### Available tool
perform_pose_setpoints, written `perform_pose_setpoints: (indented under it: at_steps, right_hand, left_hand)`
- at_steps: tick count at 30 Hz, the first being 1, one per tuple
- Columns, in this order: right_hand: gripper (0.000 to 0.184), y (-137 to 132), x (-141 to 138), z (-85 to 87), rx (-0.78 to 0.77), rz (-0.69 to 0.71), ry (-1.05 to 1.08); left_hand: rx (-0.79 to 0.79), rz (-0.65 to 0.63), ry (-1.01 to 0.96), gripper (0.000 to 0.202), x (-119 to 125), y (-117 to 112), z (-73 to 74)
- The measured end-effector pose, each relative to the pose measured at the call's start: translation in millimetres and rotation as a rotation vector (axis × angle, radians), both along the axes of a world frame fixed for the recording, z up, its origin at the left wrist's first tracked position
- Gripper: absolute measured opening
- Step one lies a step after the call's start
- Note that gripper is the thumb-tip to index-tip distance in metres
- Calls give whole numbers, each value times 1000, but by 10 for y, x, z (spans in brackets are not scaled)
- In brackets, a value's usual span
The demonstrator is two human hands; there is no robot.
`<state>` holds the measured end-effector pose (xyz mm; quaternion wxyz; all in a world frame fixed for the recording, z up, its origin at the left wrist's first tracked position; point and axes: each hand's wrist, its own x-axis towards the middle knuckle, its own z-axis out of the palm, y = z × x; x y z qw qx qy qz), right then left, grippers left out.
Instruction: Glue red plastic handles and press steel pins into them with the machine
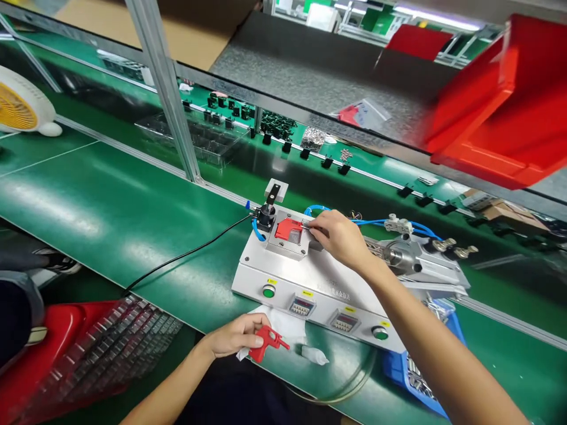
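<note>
My left hand (241,335) is closed on a red pistol-shaped plastic part (264,343) at the bench's front edge, its thin end pointing right. A white cloth or paper (286,323) lies just beyond that hand. My right hand (339,235) reaches to the metal fixture block (290,251) on top of a grey machine (319,283). Its thumb and fingers pinch together at the right end of a second red part (287,228) seated in the fixture. A small shiny piece seems to show at the fingertips, too small to name.
A small white bottle (314,355) lies before the machine. Right of it stands a blue bin (401,372) of metal pieces. A clamp mechanism (411,262) with blue hoses sits at the machine's right. Overhead are a shelf (305,71) and a red bin (482,147); a black cable (186,260) crosses the bench.
</note>
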<state>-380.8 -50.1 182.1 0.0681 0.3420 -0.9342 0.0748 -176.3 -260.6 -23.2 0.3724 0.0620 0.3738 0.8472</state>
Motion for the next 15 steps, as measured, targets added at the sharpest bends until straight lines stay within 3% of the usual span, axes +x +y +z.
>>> perform_pose_setpoints:
  at_steps: [6,15]
  right_hand:
    - [35,66,152,-166,-35,84,152]
    - [34,77,184,-131,-8,83,180]
  left_hand:
    - [-1,-4,1,42,-15,-21,53]
    - [-21,28,-5,42,-17,-21,48]
